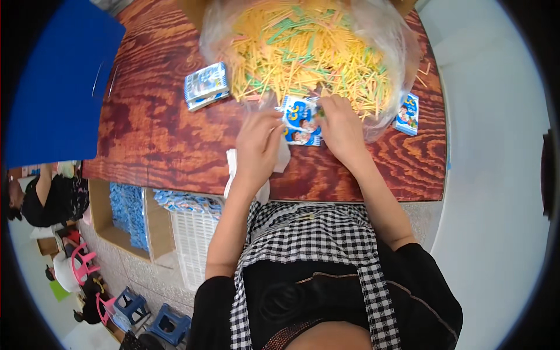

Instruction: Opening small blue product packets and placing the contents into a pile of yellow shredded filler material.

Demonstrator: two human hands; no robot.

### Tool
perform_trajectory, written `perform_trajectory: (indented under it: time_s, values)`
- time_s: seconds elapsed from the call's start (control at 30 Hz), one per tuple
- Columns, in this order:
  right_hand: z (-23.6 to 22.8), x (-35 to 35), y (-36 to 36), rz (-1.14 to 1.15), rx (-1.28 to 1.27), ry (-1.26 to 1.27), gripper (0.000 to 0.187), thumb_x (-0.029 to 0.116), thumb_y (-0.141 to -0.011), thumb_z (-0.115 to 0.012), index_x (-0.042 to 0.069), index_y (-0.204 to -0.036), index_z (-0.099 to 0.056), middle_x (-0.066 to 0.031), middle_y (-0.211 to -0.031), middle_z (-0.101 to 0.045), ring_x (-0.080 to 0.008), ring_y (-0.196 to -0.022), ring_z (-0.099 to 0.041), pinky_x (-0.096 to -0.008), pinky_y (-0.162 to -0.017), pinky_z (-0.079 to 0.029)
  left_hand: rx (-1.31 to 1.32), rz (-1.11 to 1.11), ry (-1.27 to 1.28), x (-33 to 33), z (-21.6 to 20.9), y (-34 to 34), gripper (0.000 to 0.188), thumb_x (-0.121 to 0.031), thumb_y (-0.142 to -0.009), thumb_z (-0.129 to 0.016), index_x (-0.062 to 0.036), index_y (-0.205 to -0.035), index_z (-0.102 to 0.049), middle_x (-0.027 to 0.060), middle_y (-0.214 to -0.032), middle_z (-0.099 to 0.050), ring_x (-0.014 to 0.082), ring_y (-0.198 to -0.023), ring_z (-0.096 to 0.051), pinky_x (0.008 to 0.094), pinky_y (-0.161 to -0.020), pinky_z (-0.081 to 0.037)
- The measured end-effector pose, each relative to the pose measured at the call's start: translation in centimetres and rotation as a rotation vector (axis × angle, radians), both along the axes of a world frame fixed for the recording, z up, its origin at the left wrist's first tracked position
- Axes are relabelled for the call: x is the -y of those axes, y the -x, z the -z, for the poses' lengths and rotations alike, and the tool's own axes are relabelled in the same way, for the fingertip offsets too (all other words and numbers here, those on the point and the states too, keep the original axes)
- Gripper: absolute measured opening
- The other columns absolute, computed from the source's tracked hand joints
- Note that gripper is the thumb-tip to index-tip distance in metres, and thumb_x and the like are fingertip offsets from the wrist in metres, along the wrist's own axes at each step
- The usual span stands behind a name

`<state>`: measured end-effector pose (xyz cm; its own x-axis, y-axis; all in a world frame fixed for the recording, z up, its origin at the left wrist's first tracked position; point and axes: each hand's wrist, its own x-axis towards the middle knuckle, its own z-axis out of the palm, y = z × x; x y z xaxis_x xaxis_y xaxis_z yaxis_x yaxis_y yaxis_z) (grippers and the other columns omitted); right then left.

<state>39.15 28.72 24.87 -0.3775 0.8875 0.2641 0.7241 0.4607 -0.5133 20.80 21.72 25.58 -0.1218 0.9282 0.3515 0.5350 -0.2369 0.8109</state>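
Two small blue-and-white printed packets lie overlapping between my hands; the upper packet [298,111] partly covers the lower packet [298,137]. My left hand [259,149] pinches the upper one at its left edge. On its right edge, the fingers of my right hand [343,128] are closed. Just beyond is a heap of thin yellow, green and pink sticks [315,52] in a clear plastic bag [382,29]. Under my left wrist lies a white cloth or paper [282,156]. Whether any stick is in my fingers cannot be made out.
Stacked packets [207,84] stand left on the wood-grain table [157,105], others [407,115] at right. A blue panel [58,76] rises at far left. Below the table edge are a cardboard box [102,216] of blue packets and a white crate [195,239]. Other people sit beyond.
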Motion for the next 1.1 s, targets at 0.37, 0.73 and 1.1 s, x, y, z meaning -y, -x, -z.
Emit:
perform_trajectory:
  time_s: [0.37,0.73,1.1]
  values:
    - [0.4,-0.8,-1.7,0.042,-0.334,0.155,0.021,0.004,-0.069,-0.072,0.002,-0.079,-0.053,-0.0107,-0.081,-0.051,-0.0307,-0.084,-0.051,-0.0388,-0.072,-0.042,-0.512,0.204,-0.103,-6.7,0.6,-2.2,0.023,-0.008,-0.068,-0.072,-0.0050,-0.087,-0.059,0.0100,-0.087,-0.052,0.0307,-0.091,-0.051,0.0426,-0.091,-0.039]
    - [1.2,-2.8,0.0,-0.022,-0.386,0.002,0.007,0.007,-0.076,-0.067,0.003,-0.081,-0.065,-0.0085,-0.081,-0.058,-0.0263,-0.084,-0.055,-0.0348,-0.074,-0.043,-0.386,0.148,0.034,-5.4,1.4,-1.0,0.009,-0.008,-0.079,-0.066,-0.0006,-0.081,-0.061,0.0107,-0.082,-0.054,0.0293,-0.080,-0.053,0.0373,-0.070,-0.041]
    - [-1.0,-3.0,-0.5,-0.131,-0.492,0.139,0.008,0.008,-0.081,-0.063,0.001,-0.079,-0.060,-0.0083,-0.079,-0.055,-0.0249,-0.081,-0.052,-0.0335,-0.074,-0.041,-0.325,0.084,-0.090,-4.7,-1.8,-1.3,0.015,-0.007,-0.079,-0.067,-0.0029,-0.093,-0.066,0.0083,-0.086,-0.057,0.0260,-0.082,-0.054,0.0357,-0.071,-0.042]
